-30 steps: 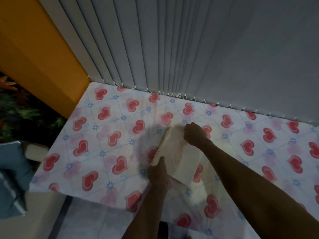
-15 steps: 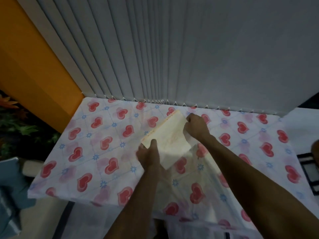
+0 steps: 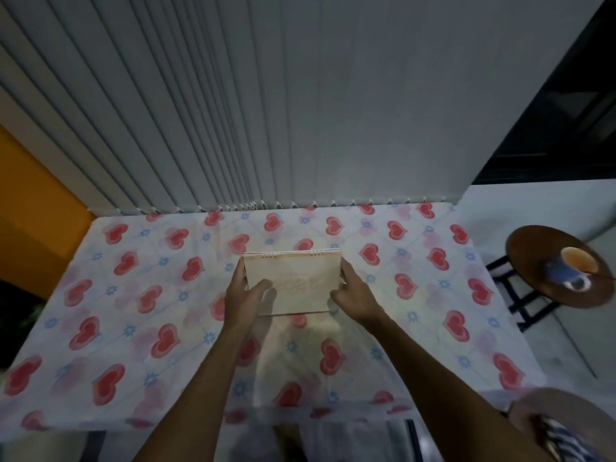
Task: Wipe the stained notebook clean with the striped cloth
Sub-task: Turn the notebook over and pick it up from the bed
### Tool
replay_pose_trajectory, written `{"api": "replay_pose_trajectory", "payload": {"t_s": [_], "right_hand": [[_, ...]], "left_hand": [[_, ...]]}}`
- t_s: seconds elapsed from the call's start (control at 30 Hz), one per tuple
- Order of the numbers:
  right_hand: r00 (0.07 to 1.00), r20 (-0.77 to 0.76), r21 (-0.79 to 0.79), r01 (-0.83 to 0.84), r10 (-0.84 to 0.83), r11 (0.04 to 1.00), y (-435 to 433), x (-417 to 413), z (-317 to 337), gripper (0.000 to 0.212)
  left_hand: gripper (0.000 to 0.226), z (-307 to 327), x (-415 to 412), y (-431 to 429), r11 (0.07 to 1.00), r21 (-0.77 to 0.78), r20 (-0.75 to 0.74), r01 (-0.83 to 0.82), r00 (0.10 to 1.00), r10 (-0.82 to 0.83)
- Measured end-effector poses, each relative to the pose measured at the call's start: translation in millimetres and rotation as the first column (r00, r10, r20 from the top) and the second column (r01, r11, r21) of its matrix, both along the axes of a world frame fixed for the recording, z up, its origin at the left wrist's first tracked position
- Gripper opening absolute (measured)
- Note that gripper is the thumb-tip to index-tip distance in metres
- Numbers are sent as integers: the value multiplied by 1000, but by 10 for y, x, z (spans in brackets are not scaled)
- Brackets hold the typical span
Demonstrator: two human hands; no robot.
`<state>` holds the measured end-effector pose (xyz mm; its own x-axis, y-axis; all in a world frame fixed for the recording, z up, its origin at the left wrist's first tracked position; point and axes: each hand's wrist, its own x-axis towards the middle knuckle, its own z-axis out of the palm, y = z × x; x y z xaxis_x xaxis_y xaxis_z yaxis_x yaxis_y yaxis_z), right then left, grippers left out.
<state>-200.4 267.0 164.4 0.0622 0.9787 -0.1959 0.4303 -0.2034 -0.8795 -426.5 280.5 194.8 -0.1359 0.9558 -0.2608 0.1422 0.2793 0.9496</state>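
A pale, spiral-bound notebook (image 3: 296, 281) with a faint reddish stain lies square on the heart-patterned tablecloth (image 3: 133, 295), its wire binding at the far edge. My left hand (image 3: 245, 295) grips its left edge, thumb on the cover. My right hand (image 3: 353, 295) holds its right edge. A striped cloth (image 3: 563, 441), dark blue and white, lies at the bottom right corner on a round pale surface, away from both hands.
Grey vertical blinds (image 3: 266, 111) hang right behind the table. A round dark wooden stool (image 3: 533, 285) at the right carries a blue cup (image 3: 573, 268) of brownish liquid. An orange wall (image 3: 30, 208) is at the left.
The notebook has been turned from a diagonal to square with the table, and both hands now hold its side edges. The view has swung right, which brings the stool and the striped cloth into sight.
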Motion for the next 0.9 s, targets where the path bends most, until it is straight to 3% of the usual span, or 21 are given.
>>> {"api": "replay_pose_trajectory", "payload": {"t_s": [0.2,0.33,0.47,0.8,0.9], "right_hand": [[999,-15,-42,-42,41,998,-89,55,-54,82],[998,6,-37,-61,61,997,-84,57,-31,84],[997,11,-30,-79,79,996,25,51,52,81],[998,-22,-44,-55,54,998,1095,-120,201,80],[998,-47,-55,-37,35,998,1505,-174,210,85]], "left_hand": [[72,-147,-153,-74,997,-8,-2,81,997,-81],[91,-179,-207,-110,993,-32,-20,114,993,-114],[89,-198,-250,-9,992,-21,-35,125,991,-126],[83,-121,-432,1204,980,12,-50,198,979,-197],[91,-94,-500,1685,980,5,-32,198,980,-197]]}}
